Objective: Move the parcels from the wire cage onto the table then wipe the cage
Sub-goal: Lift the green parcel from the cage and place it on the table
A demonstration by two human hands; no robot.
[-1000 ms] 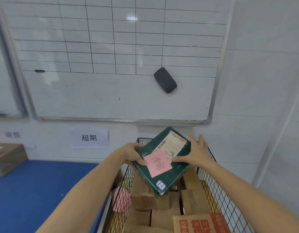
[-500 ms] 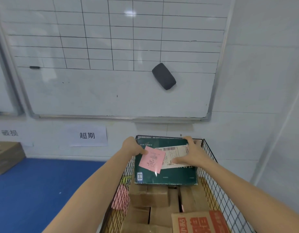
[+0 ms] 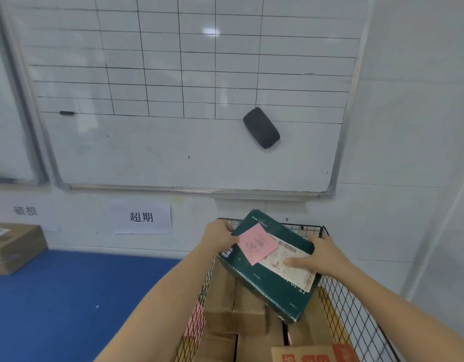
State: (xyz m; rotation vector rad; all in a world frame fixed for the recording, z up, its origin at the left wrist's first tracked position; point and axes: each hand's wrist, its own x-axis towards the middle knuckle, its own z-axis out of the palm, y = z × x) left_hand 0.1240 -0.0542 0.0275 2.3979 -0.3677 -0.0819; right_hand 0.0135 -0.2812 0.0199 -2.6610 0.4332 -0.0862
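A dark green box parcel (image 3: 272,286) with a pink note (image 3: 257,245) and a white shipping label is tilted above the black wire cage (image 3: 348,307). My left hand (image 3: 220,236) grips its far left edge. On the right edge my right hand (image 3: 317,257) holds it, thumb lying across the label. Inside the cage, under the green box, lie several brown cardboard parcels (image 3: 233,307). A carton with red print (image 3: 314,352) shows at the bottom edge.
A blue table surface (image 3: 68,296) spreads to the left of the cage, with a brown cardboard box (image 3: 14,246) at its far left. A whiteboard (image 3: 173,142) with a black eraser (image 3: 261,128) hangs on the wall behind. A paper sign (image 3: 142,218) is stuck below it.
Both hands have kept hold of the green box and turned it: it was tipped down to the left, then level, and now slopes down to the right.
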